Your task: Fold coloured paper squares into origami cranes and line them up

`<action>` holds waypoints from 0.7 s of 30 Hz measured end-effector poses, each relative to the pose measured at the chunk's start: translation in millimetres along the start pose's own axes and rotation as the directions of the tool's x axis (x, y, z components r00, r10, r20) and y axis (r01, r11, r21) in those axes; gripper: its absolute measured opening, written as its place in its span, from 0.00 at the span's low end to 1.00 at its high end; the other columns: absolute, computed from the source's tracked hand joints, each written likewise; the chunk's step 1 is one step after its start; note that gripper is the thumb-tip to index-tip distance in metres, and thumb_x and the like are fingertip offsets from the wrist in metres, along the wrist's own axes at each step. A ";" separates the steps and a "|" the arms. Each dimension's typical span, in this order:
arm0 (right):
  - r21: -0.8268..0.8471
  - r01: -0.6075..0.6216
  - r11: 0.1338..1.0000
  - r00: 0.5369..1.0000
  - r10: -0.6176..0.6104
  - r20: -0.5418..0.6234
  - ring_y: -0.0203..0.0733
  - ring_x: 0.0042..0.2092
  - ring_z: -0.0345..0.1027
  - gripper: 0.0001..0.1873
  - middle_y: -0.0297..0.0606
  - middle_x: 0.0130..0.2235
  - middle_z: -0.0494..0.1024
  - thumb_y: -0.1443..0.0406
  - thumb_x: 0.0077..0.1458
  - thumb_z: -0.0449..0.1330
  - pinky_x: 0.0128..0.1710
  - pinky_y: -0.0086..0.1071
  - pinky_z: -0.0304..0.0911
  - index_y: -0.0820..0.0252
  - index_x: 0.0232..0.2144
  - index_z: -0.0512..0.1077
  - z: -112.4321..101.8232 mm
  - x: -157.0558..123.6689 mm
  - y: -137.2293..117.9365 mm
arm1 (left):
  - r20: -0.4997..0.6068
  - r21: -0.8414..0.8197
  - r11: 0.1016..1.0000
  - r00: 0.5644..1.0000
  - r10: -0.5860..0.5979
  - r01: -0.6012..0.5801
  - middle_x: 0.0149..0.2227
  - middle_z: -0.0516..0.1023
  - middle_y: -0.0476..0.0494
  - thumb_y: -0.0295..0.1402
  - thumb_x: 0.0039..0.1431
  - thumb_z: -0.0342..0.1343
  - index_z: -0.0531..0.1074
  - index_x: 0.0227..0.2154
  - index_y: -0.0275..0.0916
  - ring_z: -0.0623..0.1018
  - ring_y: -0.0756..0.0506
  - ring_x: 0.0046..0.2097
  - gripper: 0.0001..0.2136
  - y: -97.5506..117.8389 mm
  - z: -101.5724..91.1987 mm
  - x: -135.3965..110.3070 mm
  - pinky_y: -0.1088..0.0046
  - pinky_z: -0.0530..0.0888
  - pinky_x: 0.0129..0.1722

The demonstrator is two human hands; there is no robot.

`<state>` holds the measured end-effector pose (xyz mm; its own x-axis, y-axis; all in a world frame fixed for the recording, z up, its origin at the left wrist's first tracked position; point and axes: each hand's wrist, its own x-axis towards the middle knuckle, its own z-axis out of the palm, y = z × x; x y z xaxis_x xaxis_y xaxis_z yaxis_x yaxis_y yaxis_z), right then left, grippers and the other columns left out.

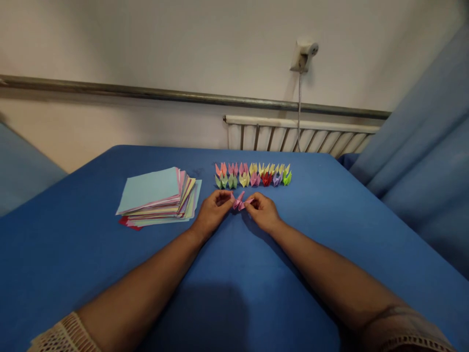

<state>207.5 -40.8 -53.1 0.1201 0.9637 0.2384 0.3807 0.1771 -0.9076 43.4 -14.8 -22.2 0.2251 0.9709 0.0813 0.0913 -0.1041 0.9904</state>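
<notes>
A small pink folded paper figure (239, 201) sits between my two hands just above the blue table (330, 230). My left hand (212, 210) pinches its left end with closed fingers. My right hand (262, 211) pinches its right end the same way. Both forearms stretch forward across the table. Just beyond my hands stand two rows of several finished folded paper figures (252, 175) in pink, yellow, green, red and purple.
A stack of coloured square paper sheets (157, 198) lies to the left of my hands, light blue on top. A white radiator (293, 137) and a metal pipe (146, 92) run along the wall behind. Blue fabric (421, 146) hangs at the right.
</notes>
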 end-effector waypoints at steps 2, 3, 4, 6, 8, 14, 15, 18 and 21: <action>0.094 -0.017 0.995 1.000 0.018 -0.015 0.34 0.25 0.64 0.07 0.29 0.23 0.71 0.60 0.51 0.57 0.27 0.27 0.59 0.58 0.27 0.67 2.8 -0.8 -1.0 | 0.060 -0.213 0.971 0.994 -0.094 0.105 0.38 0.77 0.44 0.40 0.48 0.62 0.72 0.39 0.36 0.76 0.46 0.41 0.17 4.2 4.2 -4.2 0.66 0.69 0.47; 0.117 -0.018 0.993 0.999 0.022 -0.028 0.34 0.25 0.64 0.08 0.29 0.23 0.71 0.59 0.50 0.57 0.27 0.27 0.59 0.58 0.27 0.67 3.3 -1.3 -1.9 | 0.117 -0.304 0.939 0.984 -0.133 0.163 0.38 0.77 0.44 0.40 0.51 0.61 0.73 0.40 0.36 0.76 0.46 0.40 0.16 6.3 5.5 -6.3 0.66 0.70 0.47; 0.130 -0.013 0.991 0.999 0.019 -0.045 0.34 0.26 0.64 0.08 0.29 0.24 0.71 0.59 0.50 0.57 0.27 0.27 0.59 0.58 0.27 0.67 3.4 -1.7 -2.9 | 0.182 -0.384 0.895 0.969 -0.168 0.228 0.38 0.77 0.44 0.40 0.53 0.59 0.73 0.40 0.36 0.76 0.46 0.41 0.15 8.1 6.3 -8.0 0.66 0.70 0.47; 0.139 0.011 0.990 0.998 -0.003 -0.063 0.34 0.26 0.65 0.08 0.30 0.24 0.72 0.59 0.51 0.58 0.27 0.27 0.60 0.58 0.27 0.67 2.9 -2.9 -5.0 | 0.318 -0.493 0.788 0.919 -0.231 0.369 0.38 0.77 0.42 0.41 0.59 0.54 0.73 0.39 0.36 0.76 0.46 0.41 0.14 10.7 6.4 -10.2 0.65 0.70 0.47; 0.127 0.049 0.991 0.998 -0.043 -0.053 0.34 0.26 0.65 0.08 0.30 0.25 0.72 0.59 0.51 0.58 0.27 0.27 0.60 0.58 0.28 0.68 2.2 -4.4 -6.8 | 0.434 -0.541 0.679 0.856 -0.280 0.496 0.37 0.78 0.41 0.43 0.62 0.49 0.73 0.38 0.36 0.76 0.46 0.40 0.16 11.9 5.2 -10.6 0.65 0.71 0.47; 0.084 0.106 0.991 0.994 -0.107 0.003 0.33 0.25 0.63 0.11 0.29 0.23 0.71 0.57 0.53 0.58 0.26 0.27 0.59 0.58 0.27 0.68 -1.1 -10.5 -14.8 | 0.532 -0.566 0.530 0.771 -0.352 0.632 0.34 0.77 0.41 0.43 0.65 0.45 0.73 0.35 0.34 0.76 0.47 0.37 0.18 12.6 1.1 -8.4 0.66 0.72 0.46; 0.090 0.114 0.989 0.993 -0.116 0.018 0.33 0.25 0.63 0.12 0.29 0.23 0.71 0.56 0.53 0.58 0.26 0.27 0.59 0.58 0.26 0.68 -2.9 -11.0 -16.6 | 0.530 -0.558 0.532 0.767 -0.362 0.637 0.33 0.77 0.41 0.43 0.65 0.44 0.73 0.34 0.34 0.76 0.47 0.37 0.18 13.1 0.4 -8.3 0.66 0.72 0.45; 0.142 0.147 0.979 0.988 -0.153 0.034 0.35 0.28 0.66 0.15 0.32 0.25 0.72 0.55 0.56 0.56 0.31 0.29 0.62 0.59 0.26 0.70 -11.0 -9.3 -20.8 | 0.558 -0.512 0.558 0.747 -0.362 0.653 0.33 0.78 0.40 0.44 0.65 0.44 0.73 0.35 0.34 0.77 0.46 0.36 0.19 15.5 -1.8 -8.8 0.67 0.72 0.43; 0.254 0.130 0.958 0.991 -0.136 0.005 0.37 0.38 0.69 0.16 0.36 0.34 0.75 0.54 0.58 0.53 0.40 0.32 0.63 0.57 0.31 0.74 -19.8 -3.7 -21.5 | 0.630 -0.432 0.592 0.697 -0.342 0.681 0.38 0.78 0.37 0.47 0.64 0.44 0.73 0.37 0.34 0.78 0.44 0.40 0.21 18.0 -2.7 -10.7 0.67 0.73 0.40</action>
<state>217.0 -52.1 -27.6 0.0630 0.9318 0.3576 0.1472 0.3457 -0.9267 40.1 -26.5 -5.0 0.7373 0.5763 -0.3526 -0.2115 0.6925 0.6897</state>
